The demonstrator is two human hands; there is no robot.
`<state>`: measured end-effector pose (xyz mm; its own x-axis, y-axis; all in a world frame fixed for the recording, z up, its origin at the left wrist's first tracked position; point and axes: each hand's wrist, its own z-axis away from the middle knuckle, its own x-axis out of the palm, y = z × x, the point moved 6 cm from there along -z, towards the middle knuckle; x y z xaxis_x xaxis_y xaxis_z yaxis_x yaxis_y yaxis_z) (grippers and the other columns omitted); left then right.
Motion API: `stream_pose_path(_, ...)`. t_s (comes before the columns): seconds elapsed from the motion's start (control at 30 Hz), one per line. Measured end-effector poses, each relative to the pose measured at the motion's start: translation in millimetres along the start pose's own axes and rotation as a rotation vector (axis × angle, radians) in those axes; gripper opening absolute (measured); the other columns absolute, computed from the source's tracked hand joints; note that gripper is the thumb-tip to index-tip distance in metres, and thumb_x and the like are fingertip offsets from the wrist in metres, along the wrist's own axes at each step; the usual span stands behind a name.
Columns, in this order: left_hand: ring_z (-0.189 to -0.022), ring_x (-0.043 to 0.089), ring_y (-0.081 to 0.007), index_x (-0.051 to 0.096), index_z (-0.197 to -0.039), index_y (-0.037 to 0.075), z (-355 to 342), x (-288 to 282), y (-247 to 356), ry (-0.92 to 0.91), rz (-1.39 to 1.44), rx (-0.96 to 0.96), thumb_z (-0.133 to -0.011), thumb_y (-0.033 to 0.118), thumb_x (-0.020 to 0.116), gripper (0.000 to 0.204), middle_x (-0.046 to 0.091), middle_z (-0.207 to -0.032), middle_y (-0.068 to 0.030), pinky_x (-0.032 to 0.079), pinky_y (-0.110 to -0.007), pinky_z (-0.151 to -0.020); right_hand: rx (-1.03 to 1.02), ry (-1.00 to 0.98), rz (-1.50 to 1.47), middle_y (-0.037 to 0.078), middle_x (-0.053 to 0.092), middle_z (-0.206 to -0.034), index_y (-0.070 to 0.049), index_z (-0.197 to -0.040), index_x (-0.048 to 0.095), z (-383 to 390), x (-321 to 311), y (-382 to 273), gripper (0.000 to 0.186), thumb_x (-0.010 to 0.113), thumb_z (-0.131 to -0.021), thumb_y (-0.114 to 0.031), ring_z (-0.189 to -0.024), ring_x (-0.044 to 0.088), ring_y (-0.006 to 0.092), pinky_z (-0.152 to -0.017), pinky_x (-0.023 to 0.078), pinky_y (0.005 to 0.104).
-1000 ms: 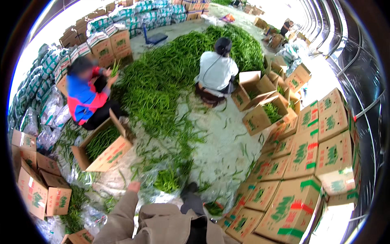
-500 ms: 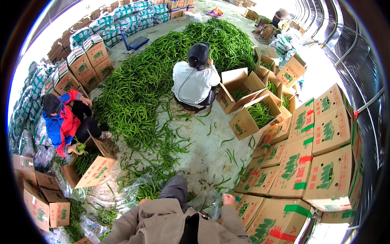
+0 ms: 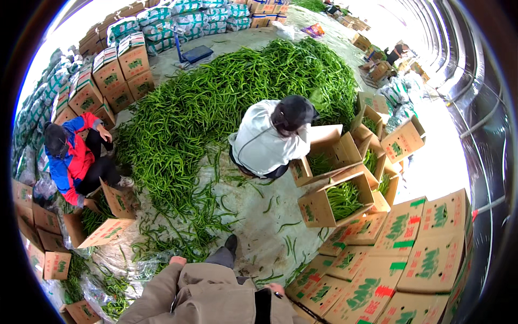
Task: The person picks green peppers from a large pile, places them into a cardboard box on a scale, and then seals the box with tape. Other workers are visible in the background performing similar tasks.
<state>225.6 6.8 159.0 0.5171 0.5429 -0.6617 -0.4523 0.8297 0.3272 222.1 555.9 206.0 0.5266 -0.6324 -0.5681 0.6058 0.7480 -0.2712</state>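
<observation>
My left hand (image 3: 178, 260) hangs at the end of a brown sleeve, small in the picture, its fingers not clear. It is nearest to loose clear plastic (image 3: 154, 265) and scattered green chili peppers (image 3: 181, 237) on the floor. My right hand (image 3: 276, 289) is low beside my jacket, left of the stacked cartons (image 3: 324, 291); its fingers are too blurred to read. No object shows in either hand. My foot in a dark shoe (image 3: 231, 244) points forward on the pale floor sheet.
A large pepper heap (image 3: 216, 97) spreads ahead. One person in white (image 3: 264, 140) crouches beside open cartons (image 3: 337, 202) holding peppers. Another in red and blue (image 3: 78, 162) sits left, a hand at an open carton (image 3: 110, 229). Bagged stacks (image 3: 189, 24) and a platform scale (image 3: 197, 54) stand behind.
My view has shifted forward, with one shoe now showing. My right hand is lower and closer to my body. The person in white has turned and leaned right toward the open cartons.
</observation>
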Motion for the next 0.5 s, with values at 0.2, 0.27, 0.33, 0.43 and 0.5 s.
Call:
stream_pose_path(0.2, -0.079, 0.066, -0.0288, 0.068, -0.084, 0.006, -69.4, -33.2, 132.1, -0.027, 0.698, 0.14, -0.086, 0.03, 0.066, 0.025, 0.07, -0.083, -0.011, 0.052, -0.043, -0.07, 0.065, 0.288, -0.77, 0.005, 0.069, -0.078, 0.002, -0.098, 0.07, -56.7, -175.4, -42.0, 0.025, 0.066, -0.095, -0.022, -0.065, 0.064, 0.0132, -0.054, 0.05, 0.0285)
stream_pose_path(0.27, -0.067, 0.062, -0.0219, 0.068, -0.084, 0.006, -72.5, -49.5, 110.7, 0.068, 1.039, -0.137, -0.089, 0.026, 0.063, 0.021, 0.068, -0.077, -0.0082, 0.049, -0.039, -0.063, 0.029, 0.181, -0.548, 0.008, 0.07, -0.082, 0.002, -0.103, 0.071, -67.4, -173.1, -87.9, 0.028, 0.066, -0.094, -0.024, -0.071, 0.066, 0.0159, -0.059, 0.052, 0.0311)
stream_pose_path(0.33, -0.057, 0.055, -0.0146, 0.069, -0.086, 0.005, -106.6, -55.5, 207.3, 0.073, 1.273, -0.129, -0.09, 0.022, 0.062, 0.019, 0.064, -0.07, -0.0056, 0.042, -0.032, -0.052, -0.049, 0.217, -0.158, 0.012, 0.074, -0.087, -0.001, -0.107, 0.074, -113.6, -247.6, -37.3, 0.033, 0.066, -0.093, -0.03, -0.078, 0.07, 0.0222, -0.067, 0.056, 0.0366)
stream_pose_path(0.43, -0.057, 0.055, -0.0146, 0.07, -0.085, 0.005, -87.2, -53.3, 158.7, 0.199, 1.515, -0.331, -0.09, 0.018, 0.062, 0.016, 0.063, -0.068, -0.0057, 0.042, -0.029, -0.049, -0.273, 0.064, 0.354, 0.015, 0.075, -0.1, -0.01, -0.11, 0.076, -133.0, -217.6, -116.1, 0.041, 0.062, -0.089, -0.044, -0.096, 0.071, 0.0316, -0.085, 0.056, 0.0428)
stream_pose_path(0.5, -0.057, 0.057, -0.0162, 0.071, -0.085, 0.005, -64.4, -29.6, 123.2, 0.266, 1.549, -0.517, -0.089, 0.018, 0.061, 0.017, 0.063, -0.067, -0.0063, 0.043, -0.03, -0.051, -0.25, -0.023, 0.392, 0.015, 0.073, -0.108, -0.018, -0.109, 0.076, -140.0, -205.1, -160.1, 0.043, 0.058, -0.086, -0.05, -0.105, 0.068, 0.0349, -0.094, 0.053, 0.0434)
